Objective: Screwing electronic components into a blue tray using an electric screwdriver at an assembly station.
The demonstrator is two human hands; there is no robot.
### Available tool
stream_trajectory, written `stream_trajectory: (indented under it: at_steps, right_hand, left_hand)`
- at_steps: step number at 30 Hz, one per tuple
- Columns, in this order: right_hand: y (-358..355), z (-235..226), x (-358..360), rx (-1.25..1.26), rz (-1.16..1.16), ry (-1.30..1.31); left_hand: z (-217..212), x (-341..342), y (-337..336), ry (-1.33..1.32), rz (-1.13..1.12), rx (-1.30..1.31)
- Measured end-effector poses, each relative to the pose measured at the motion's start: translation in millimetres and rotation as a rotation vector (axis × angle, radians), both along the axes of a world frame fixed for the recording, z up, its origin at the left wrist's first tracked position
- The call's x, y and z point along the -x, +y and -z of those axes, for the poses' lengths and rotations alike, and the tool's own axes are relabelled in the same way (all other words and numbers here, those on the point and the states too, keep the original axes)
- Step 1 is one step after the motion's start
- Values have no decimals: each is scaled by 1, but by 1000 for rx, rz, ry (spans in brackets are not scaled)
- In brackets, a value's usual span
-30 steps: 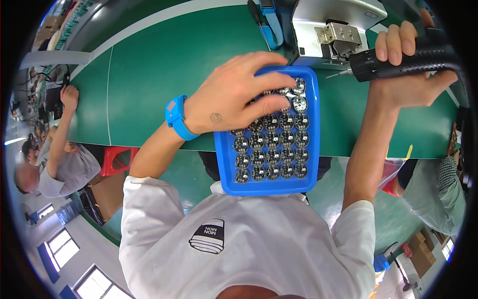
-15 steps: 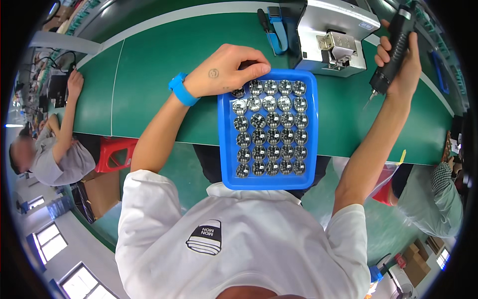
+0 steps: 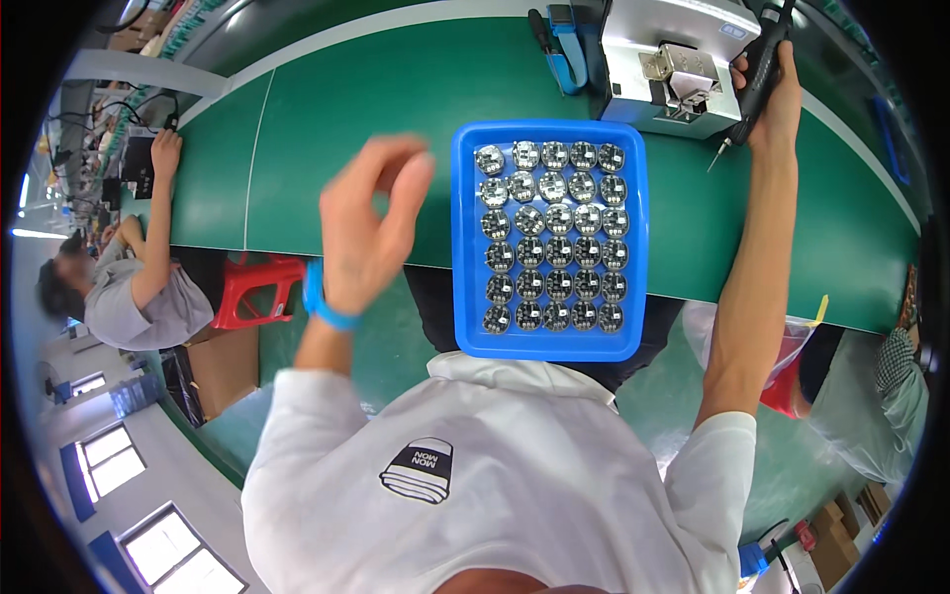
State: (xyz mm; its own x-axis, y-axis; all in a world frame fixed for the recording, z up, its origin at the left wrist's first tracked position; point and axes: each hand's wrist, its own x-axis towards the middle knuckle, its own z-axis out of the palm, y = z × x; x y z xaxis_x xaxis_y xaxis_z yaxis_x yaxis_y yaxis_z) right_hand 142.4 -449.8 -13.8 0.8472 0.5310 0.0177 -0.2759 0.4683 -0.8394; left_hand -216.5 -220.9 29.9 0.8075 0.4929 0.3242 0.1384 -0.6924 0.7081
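A blue tray (image 3: 641, 247) lies on the green table in front of me, filled with several rows of small round metal parts (image 3: 554, 238). My left hand (image 3: 371, 223), with a blue wristband, hovers blurred to the left of the tray, its fingers loosely curled; whether they pinch anything I cannot tell. My right hand (image 3: 772, 94) is raised at the far right, gripping a black electric screwdriver (image 3: 754, 69) with its tip pointing down beside a grey machine.
A grey machine with a metal fixture (image 3: 673, 64) stands behind the tray, blue and black tools (image 3: 566, 45) to its left. A person in grey (image 3: 129, 287) sits at the table's left end near a red stool (image 3: 259, 287). Another person (image 3: 891, 396) is at the right.
My left hand has lifted off the tray's upper left corner and pulled back to the left. My right hand with the screwdriver has shifted slightly left near the machine.
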Motion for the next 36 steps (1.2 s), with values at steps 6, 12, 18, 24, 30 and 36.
stream_trajectory:
  at_steps: [6, 12, 18, 24, 30, 36]
  right_hand:
    - [3, 28, -49, 120, 151, 21]
    - [13, 6, -10, 23, 92, 2]
    - [5, 23, -36, 104, 97, 49]
    - [0, 36, -48, 123, 102, 19]
    - [5, 28, -41, 136, 121, 27]
    - [0, 38, -48, 112, 78, -10]
  left_hand:
    - [37, 99, -86, 119, -80, 701]
    - [42, 97, -100, 45, -48, 942]
    - [23, 99, -40, 301, -77, 832]
    - [-3, 65, -7, 435, 15, 198]
    - [-6, 24, 52, 517, 305, 255]
    - [-15, -25, 67, 605, 491, 238]
